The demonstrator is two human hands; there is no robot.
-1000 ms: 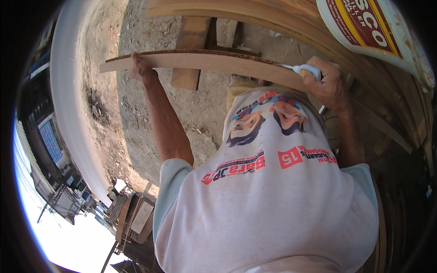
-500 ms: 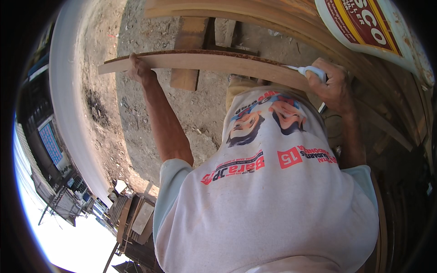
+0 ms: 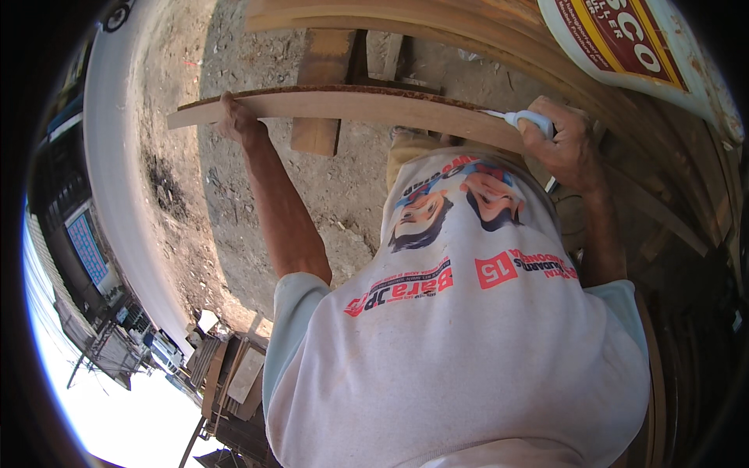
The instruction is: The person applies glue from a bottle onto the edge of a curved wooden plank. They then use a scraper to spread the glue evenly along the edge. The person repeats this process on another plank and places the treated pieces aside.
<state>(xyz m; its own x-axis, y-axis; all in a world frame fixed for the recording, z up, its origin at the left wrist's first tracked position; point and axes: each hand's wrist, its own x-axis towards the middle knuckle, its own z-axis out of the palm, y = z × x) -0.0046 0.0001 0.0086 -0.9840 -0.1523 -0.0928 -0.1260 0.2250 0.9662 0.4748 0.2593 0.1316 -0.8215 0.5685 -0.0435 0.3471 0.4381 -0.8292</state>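
A long, narrow wooden board (image 3: 351, 106) lies across in front of me, its rough brown edge turned up. Near the board's left end, my left hand (image 3: 236, 119) is closed around it. My right hand (image 3: 563, 140) grips a small squeeze bottle of glue (image 3: 530, 121), pale blue-white with a tapered nozzle. The nozzle's tip points left and meets the board's upper edge, right of its middle. Whether glue is coming out is too small to tell. The fingers of my left hand on the board's far side are hidden.
A white tub with a dark red label (image 3: 624, 47) stands at the upper right, beside long stacked planks (image 3: 437, 27). Beneath the board, a short wooden piece (image 3: 316, 136) rests over bare ground (image 3: 257, 187). Scrap boards (image 3: 234, 378) are piled at the lower left, near a road (image 3: 117, 195).
My right hand and the glue bottle have shifted slightly left along the board's edge. My left hand holds the same spot. A wheel has appeared on the road at the upper left.
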